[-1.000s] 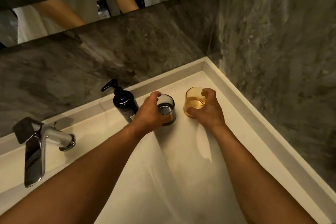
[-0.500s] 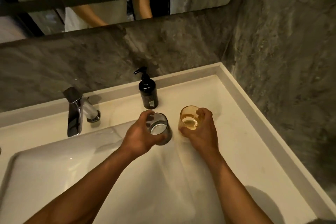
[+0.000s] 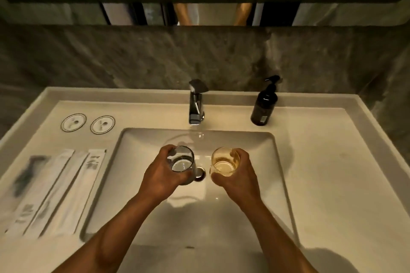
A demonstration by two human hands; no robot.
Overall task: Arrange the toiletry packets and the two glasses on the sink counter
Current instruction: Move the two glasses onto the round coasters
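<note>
- We have lifted both glasses off the tabletop right of the pump bottle (image 3: 264, 104); our left hand (image 3: 163, 175) now holds the grey glass (image 3: 183, 163) and our right hand (image 3: 236, 176) the amber glass (image 3: 225, 163) over the basin (image 3: 155, 213), in front of the faucet (image 3: 196, 102).
- The glasses, earlier beside the pump bottle, now sit well left of and nearer us than it.
- Our view has swung left: long toiletry packets (image 3: 55, 193) and two round packets (image 3: 88, 123) now show left of the basin.
</note>
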